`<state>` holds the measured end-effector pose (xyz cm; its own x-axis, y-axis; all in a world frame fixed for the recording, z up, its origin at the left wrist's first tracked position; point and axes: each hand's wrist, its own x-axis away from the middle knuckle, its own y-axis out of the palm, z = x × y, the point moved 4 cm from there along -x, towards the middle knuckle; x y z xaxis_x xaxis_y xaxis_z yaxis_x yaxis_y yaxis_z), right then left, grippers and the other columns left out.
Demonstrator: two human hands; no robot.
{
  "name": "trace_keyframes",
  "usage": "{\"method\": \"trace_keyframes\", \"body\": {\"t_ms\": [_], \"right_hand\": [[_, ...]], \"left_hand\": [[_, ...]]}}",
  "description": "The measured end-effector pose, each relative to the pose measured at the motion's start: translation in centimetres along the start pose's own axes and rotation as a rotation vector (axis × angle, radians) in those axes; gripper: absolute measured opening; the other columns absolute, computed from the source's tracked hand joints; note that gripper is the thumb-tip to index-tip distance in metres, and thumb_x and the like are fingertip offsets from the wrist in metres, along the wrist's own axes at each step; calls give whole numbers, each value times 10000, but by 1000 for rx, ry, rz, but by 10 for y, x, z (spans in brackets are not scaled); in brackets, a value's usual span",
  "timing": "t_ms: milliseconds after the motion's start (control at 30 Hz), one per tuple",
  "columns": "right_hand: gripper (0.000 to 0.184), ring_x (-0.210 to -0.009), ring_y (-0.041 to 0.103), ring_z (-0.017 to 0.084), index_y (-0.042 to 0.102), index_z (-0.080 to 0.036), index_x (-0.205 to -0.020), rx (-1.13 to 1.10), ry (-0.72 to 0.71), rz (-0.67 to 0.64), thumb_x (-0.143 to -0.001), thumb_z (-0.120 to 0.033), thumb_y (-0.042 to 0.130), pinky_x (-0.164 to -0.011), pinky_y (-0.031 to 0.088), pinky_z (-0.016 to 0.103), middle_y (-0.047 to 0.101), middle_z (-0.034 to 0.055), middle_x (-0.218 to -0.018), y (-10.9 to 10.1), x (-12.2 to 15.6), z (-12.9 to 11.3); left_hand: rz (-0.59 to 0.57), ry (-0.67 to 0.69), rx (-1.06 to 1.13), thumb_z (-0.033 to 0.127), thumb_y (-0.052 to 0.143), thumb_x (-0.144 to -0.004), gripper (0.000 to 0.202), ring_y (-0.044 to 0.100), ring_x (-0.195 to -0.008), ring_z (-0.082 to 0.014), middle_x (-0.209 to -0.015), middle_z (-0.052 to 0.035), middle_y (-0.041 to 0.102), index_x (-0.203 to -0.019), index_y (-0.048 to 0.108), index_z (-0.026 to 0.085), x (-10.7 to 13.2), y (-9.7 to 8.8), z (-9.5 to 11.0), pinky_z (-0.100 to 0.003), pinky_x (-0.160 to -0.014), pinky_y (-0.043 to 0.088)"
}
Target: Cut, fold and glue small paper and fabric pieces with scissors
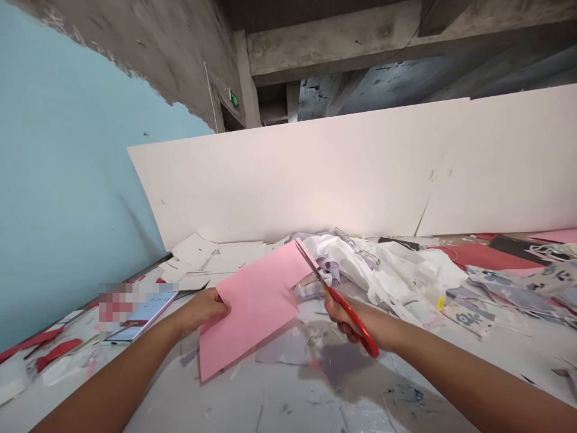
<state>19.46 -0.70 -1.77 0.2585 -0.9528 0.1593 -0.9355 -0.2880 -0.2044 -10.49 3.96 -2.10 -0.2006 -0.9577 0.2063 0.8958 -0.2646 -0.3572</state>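
Observation:
My left hand pinches the left edge of a pink sheet of paper, thumb on top. The sheet is held tilted above the table, and a rectangular notch is cut into its right side. My right hand is closed round the red handles of a pair of scissors. Their metal blades point up and to the left, reaching the narrow upper right strip of the sheet. Whether the blades are parted around the paper or lie over it is hard to tell.
A phone with a lit screen lies at left. White crumpled material and fabric scraps are heaped behind and to the right. Cut white board pieces lie at back left. A tall white panel closes off the table's back.

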Motion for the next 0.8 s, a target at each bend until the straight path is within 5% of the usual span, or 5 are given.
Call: {"method": "trace_keyframes", "body": {"t_ms": [133,267,433,600,800], "right_hand": [[455,-426,282,53,395,-210,-714,-102,13,-116,-685,-662,435,-396,250,188,316,-81,-567,13,4,1],[316,-505,427,90,416,-201,-750,-119,-94,-34,-739,-508,487,-531,373,247,414,-51,-610,7,1,-13],[247,-654,450,137,471,-218,-807,128,-115,123,-719,-437,541,-611,378,269,466,-19,-721,-21,-7,-10],[306,-733,442,186,470,-230,-786,372,-172,57,-711,-522,519,-643,377,307,481,6,-788,-23,-6,-1],[377,-568,383,133,453,-208,-672,405,-130,49,-712,-581,478,-535,340,273,410,-20,-630,-14,-5,-4]], "left_hand": [[63,66,110,189,577,-568,107,595,-657,-196,-688,-8,634,-672,597,174,-1,-1,-1,-274,-566,450],[205,110,229,259,613,-614,176,617,-745,-212,-760,-37,665,-770,605,180,-2,1,-4,-282,-618,467],[273,130,358,320,622,-656,236,624,-781,-210,-855,-66,668,-850,593,190,-4,20,-8,-293,-666,480],[321,59,403,323,630,-650,176,624,-661,-211,-737,-52,664,-763,591,194,-9,29,-23,-294,-559,475],[310,79,369,286,620,-643,102,594,-597,-188,-616,-10,634,-639,584,190,-12,25,-28,-272,-541,452]]}}
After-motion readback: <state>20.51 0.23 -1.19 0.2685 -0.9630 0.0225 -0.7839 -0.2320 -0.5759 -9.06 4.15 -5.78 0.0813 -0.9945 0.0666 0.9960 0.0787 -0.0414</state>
